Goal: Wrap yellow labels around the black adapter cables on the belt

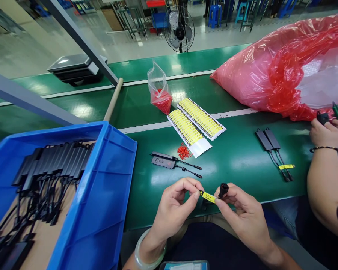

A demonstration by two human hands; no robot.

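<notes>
Label application appears to be the step in hand. Your left hand (173,213) pinches one end of the yellow 12V label (208,197) between thumb and forefinger; your right hand (245,214) has its thumb at the other end, with the fingers closed around a black cable connector (223,189). The label spans the gap between both hands, above the near edge of the green desk (233,161); whether it is already wrapped round a cable, you cannot tell from this angle. The next move, in my judgement, calls for you to align the strip squarely and press its halves flat. Count: one label and one connector in your grip; two black controller modules (162,162) ahead of your hands; two sheets of labels (200,118); one heap of red rings (183,152), too many to number; one clear bag (157,80) with red contents; one blue bin (114,202) of black modules (52,165), overlapping beyond a sure count; two modules with cables (268,139) at right, one yellow tag (286,167) on them; one large red bag (246,77), near a co-worker's hand (326,134).
</notes>
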